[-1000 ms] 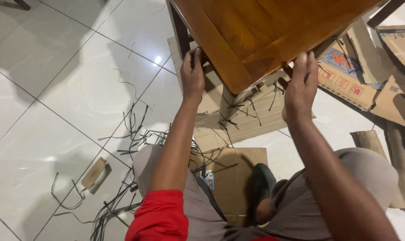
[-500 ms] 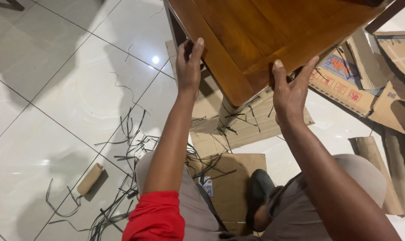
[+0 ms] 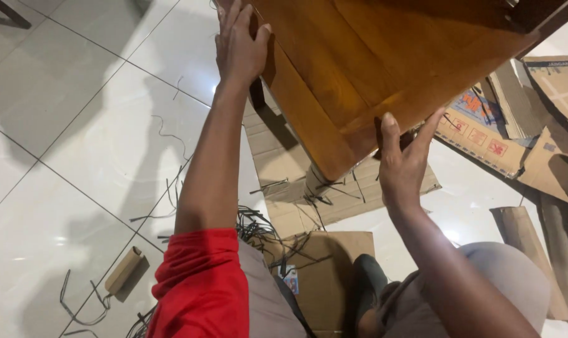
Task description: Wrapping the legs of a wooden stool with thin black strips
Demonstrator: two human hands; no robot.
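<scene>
A varnished wooden table (image 3: 371,69) is held tilted above the tiled floor (image 3: 77,144), its corner pointing down between both hands; the left hand (image 3: 237,47) is clasped on the far edge, the right hand (image 3: 401,159) clamped nearer the corner

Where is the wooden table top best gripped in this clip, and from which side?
Probably by its two edges that meet at the near corner, one hand per side, coming from below. The wooden table top is broad, flat and tilted; the left hand already clasps the left edge and the right hand the right edge.
</scene>
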